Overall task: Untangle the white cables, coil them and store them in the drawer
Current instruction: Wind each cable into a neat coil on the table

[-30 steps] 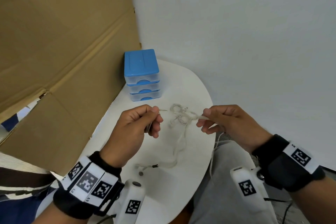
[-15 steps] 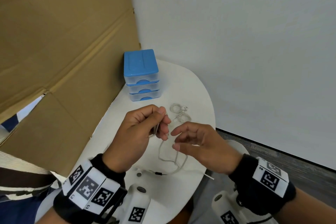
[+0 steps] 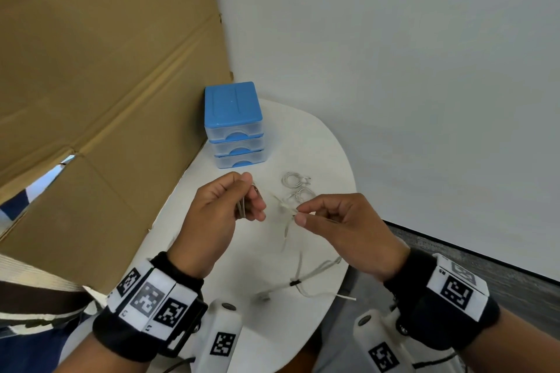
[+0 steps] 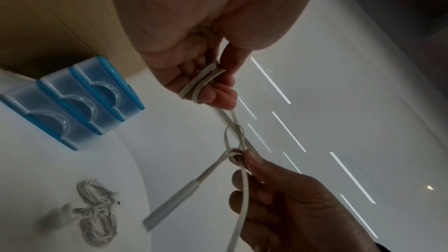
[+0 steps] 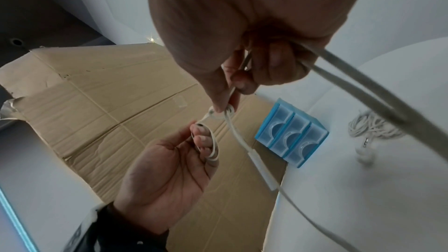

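A thin white cable (image 3: 286, 228) runs between my hands above the white table (image 3: 318, 142). My left hand (image 3: 248, 200) holds a few loops of it wound round its fingers (image 4: 213, 93), and the loops (image 5: 211, 147) show in the right wrist view too. My right hand (image 3: 298, 213) pinches the cable at a small knot (image 4: 234, 153) close to the left hand. A white plug end (image 5: 261, 170) hangs below the knot. The rest of the cable (image 3: 315, 274) trails over the table's near edge. The blue three-drawer unit (image 3: 233, 124) stands at the back with all drawers closed.
A second white bundle of coiled cable (image 3: 295, 188) lies on the table between my hands and the drawer unit. A large cardboard sheet (image 3: 106, 85) leans along the table's left side. A white wall (image 3: 424, 100) rises behind and to the right.
My right hand gave up the stretched pull, came in toward the left hand, and now pinches the cable at the knot. The left hand has kept its loops and hardly moved.
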Tool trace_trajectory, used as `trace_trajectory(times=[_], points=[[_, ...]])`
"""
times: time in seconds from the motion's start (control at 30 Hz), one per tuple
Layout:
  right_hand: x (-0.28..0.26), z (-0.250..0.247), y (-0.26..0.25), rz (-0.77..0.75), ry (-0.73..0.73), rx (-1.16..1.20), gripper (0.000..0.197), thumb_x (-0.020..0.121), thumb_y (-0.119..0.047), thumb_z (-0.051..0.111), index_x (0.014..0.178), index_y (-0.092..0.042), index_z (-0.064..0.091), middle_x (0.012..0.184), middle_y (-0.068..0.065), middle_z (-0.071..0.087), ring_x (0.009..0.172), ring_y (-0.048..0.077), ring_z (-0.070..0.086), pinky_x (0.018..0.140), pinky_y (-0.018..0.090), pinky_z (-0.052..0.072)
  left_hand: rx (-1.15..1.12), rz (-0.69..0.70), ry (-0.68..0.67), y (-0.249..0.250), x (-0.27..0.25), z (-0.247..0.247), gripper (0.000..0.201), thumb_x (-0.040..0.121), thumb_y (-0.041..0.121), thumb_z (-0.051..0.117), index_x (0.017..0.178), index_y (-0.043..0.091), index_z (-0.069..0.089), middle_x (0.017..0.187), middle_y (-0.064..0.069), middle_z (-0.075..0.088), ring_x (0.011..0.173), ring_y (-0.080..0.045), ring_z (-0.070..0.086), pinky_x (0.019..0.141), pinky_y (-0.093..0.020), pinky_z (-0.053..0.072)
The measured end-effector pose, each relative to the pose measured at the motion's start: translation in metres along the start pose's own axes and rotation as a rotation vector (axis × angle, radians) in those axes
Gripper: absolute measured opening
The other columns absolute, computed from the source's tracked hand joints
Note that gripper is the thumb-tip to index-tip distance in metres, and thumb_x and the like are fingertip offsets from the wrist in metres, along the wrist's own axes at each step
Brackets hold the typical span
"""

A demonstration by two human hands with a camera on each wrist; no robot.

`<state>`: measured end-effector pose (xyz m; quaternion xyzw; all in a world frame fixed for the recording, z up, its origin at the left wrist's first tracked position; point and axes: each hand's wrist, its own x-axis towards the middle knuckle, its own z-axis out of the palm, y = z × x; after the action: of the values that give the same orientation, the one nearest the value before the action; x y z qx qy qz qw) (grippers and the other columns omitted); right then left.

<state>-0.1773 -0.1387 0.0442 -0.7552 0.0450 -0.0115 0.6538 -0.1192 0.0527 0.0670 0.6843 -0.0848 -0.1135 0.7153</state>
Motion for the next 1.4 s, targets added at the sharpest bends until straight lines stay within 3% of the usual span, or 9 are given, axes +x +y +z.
trace_trajectory(times=[0.2, 0.4, 0.73, 0.87, 0.97, 1.07, 1.17, 1.3, 1.4], points=[[0.001, -0.008, -0.010, -0.059, -0.060, 0.010, 0.015, 0.081, -0.003, 0.076, 0.076, -0.015, 0.068, 0.071, 0.002, 0.060, 0.062, 0.010, 0.049, 0.054, 0.013, 0.039, 0.030, -0.051, -0.033, -0.006, -0.001, 0.004, 0.035, 0.101, 0.017, 0.045, 0.071, 0.004, 0.059, 0.066, -0.008, 0.067, 0.059, -0.020, 0.064, 0.067, -0.033, 0.050], [-0.004, -0.002, -0.012, -0.162, -0.086, -0.067, 0.020, 0.079, 0.001, 0.076, 0.072, -0.010, 0.060, 0.062, -0.004, 0.053, 0.058, 0.009, 0.046, 0.058, 0.018, 0.042, 0.138, -0.058, -0.194, -0.020, -0.012, 0.018, 0.037, 0.100, 0.020, 0.046, 0.081, -0.006, 0.063, 0.076, -0.013, 0.072, 0.062, -0.019, 0.066, 0.065, -0.027, 0.053], [-0.002, -0.005, -0.012, -0.069, -0.100, -0.074, 0.053, 0.080, -0.001, 0.075, 0.055, -0.020, 0.033, 0.054, 0.001, 0.034, 0.052, 0.018, 0.034, 0.048, 0.022, 0.033, 0.198, 0.002, -0.133, -0.020, -0.013, 0.018, 0.033, 0.099, 0.019, 0.050, 0.077, 0.001, 0.066, 0.064, -0.001, 0.063, 0.056, -0.013, 0.055, 0.060, -0.021, 0.049], [0.003, -0.019, -0.020, 0.017, -0.127, 0.075, 0.047, 0.078, -0.002, 0.072, 0.053, -0.020, 0.036, 0.066, 0.010, 0.047, 0.055, 0.017, 0.052, 0.049, 0.025, 0.043, 0.208, 0.035, 0.011, -0.016, 0.000, 0.003, 0.033, 0.100, 0.017, 0.050, 0.074, 0.000, 0.062, 0.059, 0.002, 0.058, 0.052, -0.012, 0.051, 0.056, -0.021, 0.046], [0.007, -0.024, -0.020, 0.100, -0.069, 0.104, 0.043, 0.087, 0.000, 0.067, 0.059, -0.016, 0.038, 0.064, 0.010, 0.044, 0.045, 0.014, 0.031, 0.041, 0.019, 0.025, 0.227, 0.052, 0.055, -0.015, 0.004, -0.004, 0.034, 0.100, 0.018, 0.050, 0.072, 0.003, 0.062, 0.060, 0.002, 0.059, 0.052, -0.012, 0.051, 0.057, -0.021, 0.046], [0.009, -0.026, -0.014, 0.118, 0.030, 0.006, 0.022, 0.086, -0.008, 0.071, 0.073, -0.006, 0.053, 0.052, 0.000, 0.047, 0.047, 0.016, 0.026, 0.043, 0.020, 0.024, 0.230, 0.036, 0.068, -0.018, 0.004, -0.005, 0.034, 0.100, 0.021, 0.051, 0.073, 0.003, 0.063, 0.061, 0.001, 0.060, 0.053, -0.013, 0.052, 0.059, -0.025, 0.047], [0.008, -0.025, -0.014, 0.058, 0.044, -0.068, 0.016, 0.084, -0.019, 0.075, 0.076, -0.007, 0.069, 0.063, 0.014, 0.051, 0.059, 0.023, 0.034, 0.055, 0.030, 0.029, 0.232, 0.030, 0.053, -0.020, 0.003, -0.004, 0.034, 0.100, 0.022, 0.050, 0.074, 0.003, 0.063, 0.061, 0.001, 0.060, 0.054, -0.013, 0.053, 0.060, -0.025, 0.048], [0.007, -0.022, -0.020, 0.018, 0.059, -0.049, 0.017, 0.086, -0.012, 0.072, 0.074, -0.001, 0.070, 0.052, -0.001, 0.048, 0.045, 0.004, 0.037, 0.045, 0.012, 0.030, 0.187, 0.027, -0.042, -0.021, -0.002, 0.003, 0.033, 0.100, 0.020, 0.048, 0.077, 0.001, 0.063, 0.064, -0.001, 0.063, 0.056, -0.013, 0.056, 0.060, -0.023, 0.049], [0.002, -0.014, -0.019, -0.004, 0.038, -0.026, 0.021, 0.084, -0.011, 0.074, 0.071, 0.002, 0.064, 0.053, -0.001, 0.049, 0.043, 0.002, 0.039, 0.044, 0.010, 0.031, 0.202, 0.013, -0.160, -0.027, -0.011, 0.015, 0.032, 0.101, 0.018, 0.047, 0.079, 0.001, 0.063, 0.065, -0.001, 0.063, 0.056, -0.012, 0.055, 0.060, -0.021, 0.048]])
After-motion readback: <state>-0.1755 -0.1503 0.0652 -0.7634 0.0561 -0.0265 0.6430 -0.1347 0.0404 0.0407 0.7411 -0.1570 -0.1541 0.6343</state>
